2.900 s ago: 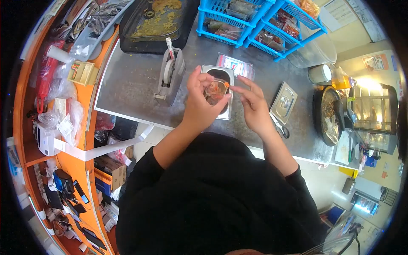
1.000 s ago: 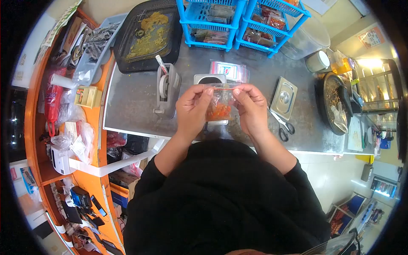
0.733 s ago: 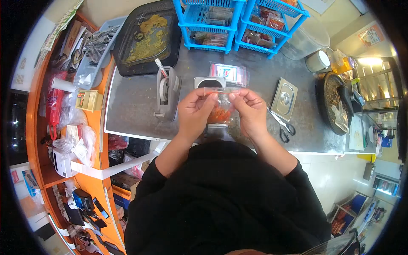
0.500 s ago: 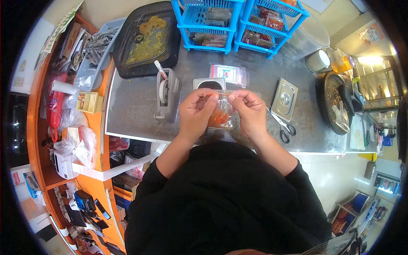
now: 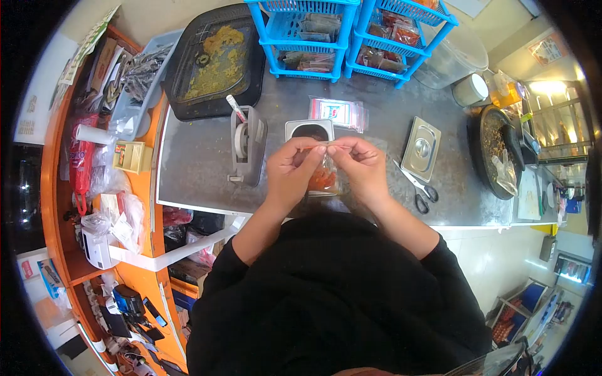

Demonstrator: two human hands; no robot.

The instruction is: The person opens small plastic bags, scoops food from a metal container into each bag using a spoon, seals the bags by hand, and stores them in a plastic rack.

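Observation:
A small clear bag with orange-red contents [image 5: 322, 179] hangs from its top edge between my two hands. My left hand [image 5: 292, 168] pinches the top edge on the left. On the right, my right hand [image 5: 359, 164] pinches the same edge, thumbs close together. Behind and below them is a steel container [image 5: 309, 123], partly hidden by the hands and the bag. A stack of printed clear bags [image 5: 339, 113] lies just beyond it. To the right are a steel lid [image 5: 421, 149] and scissors [image 5: 416, 186].
A grey tape dispenser [image 5: 251, 147] with a marker stands on the left. Behind it is a black tray [image 5: 182, 94] with yellow residue. Blue basket racks [image 5: 307, 45] holding packets stand at the back. A round black pan [image 5: 481, 150] and a white-lidded tub [image 5: 470, 91] are at right.
The bag was cupped in my left hand at first; both hands then stretched its top edge. My hands have since come closer together along that edge, and the steel container shows more.

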